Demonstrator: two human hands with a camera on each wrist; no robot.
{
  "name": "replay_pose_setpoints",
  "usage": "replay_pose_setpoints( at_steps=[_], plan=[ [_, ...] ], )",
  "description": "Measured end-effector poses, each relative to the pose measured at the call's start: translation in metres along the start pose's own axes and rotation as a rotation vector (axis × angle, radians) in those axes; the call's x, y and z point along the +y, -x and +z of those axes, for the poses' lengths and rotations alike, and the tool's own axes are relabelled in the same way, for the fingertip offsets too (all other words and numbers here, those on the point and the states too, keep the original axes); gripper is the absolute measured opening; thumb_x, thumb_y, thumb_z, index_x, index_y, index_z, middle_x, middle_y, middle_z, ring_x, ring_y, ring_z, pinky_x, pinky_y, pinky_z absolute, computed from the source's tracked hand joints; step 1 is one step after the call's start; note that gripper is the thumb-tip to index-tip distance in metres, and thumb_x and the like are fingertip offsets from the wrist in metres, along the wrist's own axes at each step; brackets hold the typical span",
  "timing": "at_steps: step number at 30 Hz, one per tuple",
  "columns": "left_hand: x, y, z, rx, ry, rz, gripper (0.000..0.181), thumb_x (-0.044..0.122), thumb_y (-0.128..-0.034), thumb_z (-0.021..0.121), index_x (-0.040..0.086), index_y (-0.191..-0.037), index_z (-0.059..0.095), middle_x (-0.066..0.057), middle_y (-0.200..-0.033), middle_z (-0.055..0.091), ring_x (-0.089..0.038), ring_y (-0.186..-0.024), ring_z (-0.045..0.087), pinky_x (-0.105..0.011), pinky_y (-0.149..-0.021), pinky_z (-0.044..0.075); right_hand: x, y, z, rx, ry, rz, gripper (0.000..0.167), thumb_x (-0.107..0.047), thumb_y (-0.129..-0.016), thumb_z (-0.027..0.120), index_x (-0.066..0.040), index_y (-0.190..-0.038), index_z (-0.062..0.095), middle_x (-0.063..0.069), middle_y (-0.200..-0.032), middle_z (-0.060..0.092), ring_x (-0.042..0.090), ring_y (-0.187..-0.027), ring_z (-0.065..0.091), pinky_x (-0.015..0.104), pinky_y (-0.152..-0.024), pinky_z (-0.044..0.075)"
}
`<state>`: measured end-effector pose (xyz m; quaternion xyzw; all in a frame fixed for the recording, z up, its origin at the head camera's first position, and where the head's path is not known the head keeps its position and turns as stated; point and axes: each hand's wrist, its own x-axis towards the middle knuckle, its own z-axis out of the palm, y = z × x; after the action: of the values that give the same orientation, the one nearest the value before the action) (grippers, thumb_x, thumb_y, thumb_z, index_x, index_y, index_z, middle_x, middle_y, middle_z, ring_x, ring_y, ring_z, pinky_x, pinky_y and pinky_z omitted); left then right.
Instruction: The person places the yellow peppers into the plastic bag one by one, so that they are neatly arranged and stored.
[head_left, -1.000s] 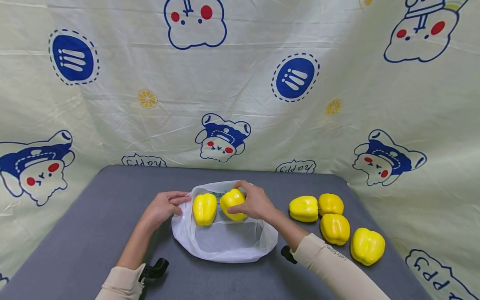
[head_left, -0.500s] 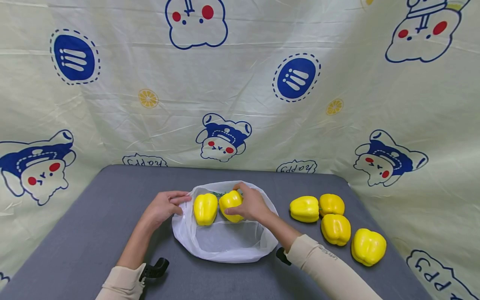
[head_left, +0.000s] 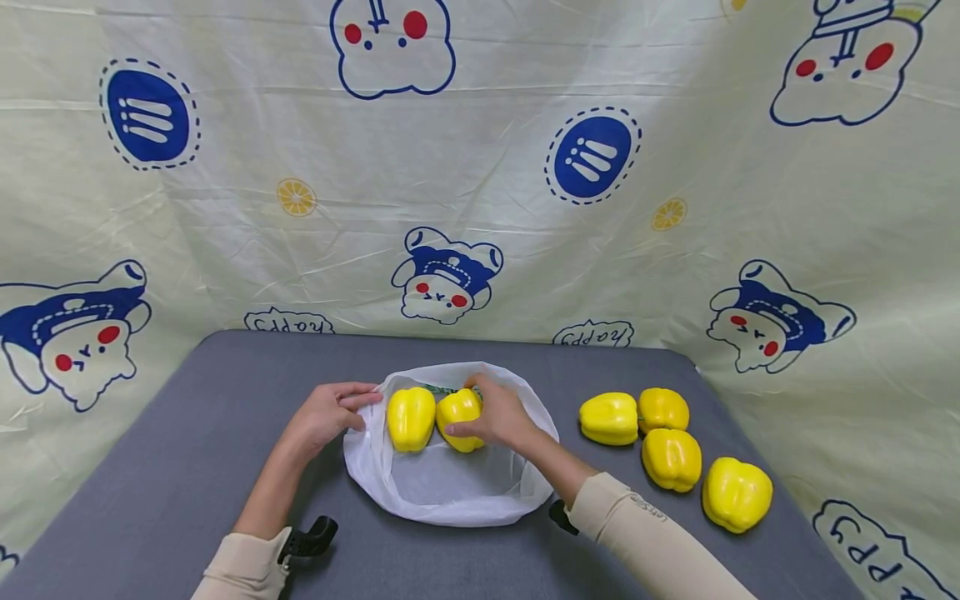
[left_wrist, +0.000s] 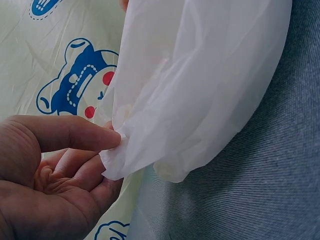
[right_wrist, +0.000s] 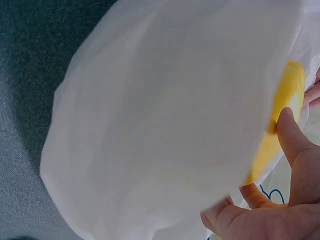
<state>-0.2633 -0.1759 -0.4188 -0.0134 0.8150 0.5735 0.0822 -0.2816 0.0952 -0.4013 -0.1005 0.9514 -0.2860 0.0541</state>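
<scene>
A white plastic bag (head_left: 450,510) stands on the table with its mouth spread wide. Its left rim is pinched between the thumb and fingers of my left hand (head_left: 324,417), as the left wrist view shows with the bag's edge (left_wrist: 120,160). Inside the bag, toward the back left, lies one yellow bell pepper (head_left: 410,419). Right beside it, a second yellow bell pepper (head_left: 457,410) is gripped by my right hand (head_left: 501,412), thumb in front and fingers behind. In the right wrist view the bag wall hides much of the peppers.
Several more yellow bell peppers (head_left: 670,458) lie grouped on the grey table (head_left: 225,400) right of the bag, one (head_left: 737,494) nearer the right edge. A printed curtain (head_left: 480,167) hangs behind the table. Each wrist wears a black strap (head_left: 309,537).
My right hand has lowered the pepper further into the bag and slightly left, closer to the other pepper. The left hand stays on the rim.
</scene>
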Motion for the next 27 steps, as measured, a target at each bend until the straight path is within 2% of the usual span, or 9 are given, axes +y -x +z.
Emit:
replay_pose_setpoints(
  at_steps=[10, 14, 18, 22, 27],
  plan=[
    [0.000, 0.000, 0.000, 0.007, -0.007, 0.007, 0.060, -0.012, -0.0821, 0.063, -0.001, -0.141, 0.057, -0.016, -0.135, 0.066, -0.036, -0.138, 0.052, -0.052, -0.110, 0.044, 0.001, 0.002, -0.011, -0.090, 0.051, -0.006, 0.076, -0.039, -0.076, 0.087, -0.017, -0.140, 0.053, 0.009, -0.120, 0.066, 0.025, -0.097, 0.059, 0.041, -0.087, 0.058],
    [-0.001, 0.000, 0.000, 0.005, -0.008, 0.008, 0.059, -0.011, -0.0820, 0.063, -0.001, -0.140, 0.058, -0.016, -0.135, 0.066, -0.037, -0.139, 0.051, -0.053, -0.111, 0.043, 0.003, 0.002, -0.016, -0.124, 0.065, -0.007, 0.079, -0.033, -0.074, 0.089, -0.017, -0.142, 0.053, 0.010, -0.115, 0.066, 0.023, -0.094, 0.060, 0.039, -0.082, 0.058],
    [-0.001, 0.000, 0.000, 0.002, -0.009, 0.010, 0.059, -0.011, -0.0819, 0.062, -0.001, -0.140, 0.058, -0.016, -0.135, 0.066, -0.037, -0.139, 0.051, -0.053, -0.111, 0.042, 0.004, 0.002, -0.019, -0.150, 0.050, 0.003, 0.082, -0.024, -0.071, 0.091, -0.016, -0.143, 0.052, 0.011, -0.115, 0.067, 0.023, -0.095, 0.061, 0.039, -0.082, 0.059],
    [0.000, 0.000, 0.001, 0.002, -0.012, 0.008, 0.059, -0.011, -0.0816, 0.062, -0.001, -0.140, 0.058, -0.016, -0.135, 0.066, -0.037, -0.139, 0.050, -0.054, -0.111, 0.042, 0.004, 0.002, -0.019, -0.153, 0.033, 0.007, 0.083, -0.018, -0.071, 0.091, -0.016, -0.143, 0.052, 0.014, -0.116, 0.068, 0.023, -0.093, 0.062, 0.039, -0.082, 0.059],
    [0.000, 0.000, 0.001, 0.004, -0.011, 0.005, 0.059, -0.011, -0.0818, 0.063, -0.001, -0.140, 0.058, -0.016, -0.135, 0.066, -0.037, -0.139, 0.050, -0.053, -0.111, 0.042, 0.004, 0.003, -0.017, -0.112, 0.031, 0.006, 0.081, -0.017, -0.071, 0.091, -0.014, -0.143, 0.052, 0.015, -0.112, 0.070, 0.022, -0.088, 0.064, 0.036, -0.077, 0.060]
  ],
)
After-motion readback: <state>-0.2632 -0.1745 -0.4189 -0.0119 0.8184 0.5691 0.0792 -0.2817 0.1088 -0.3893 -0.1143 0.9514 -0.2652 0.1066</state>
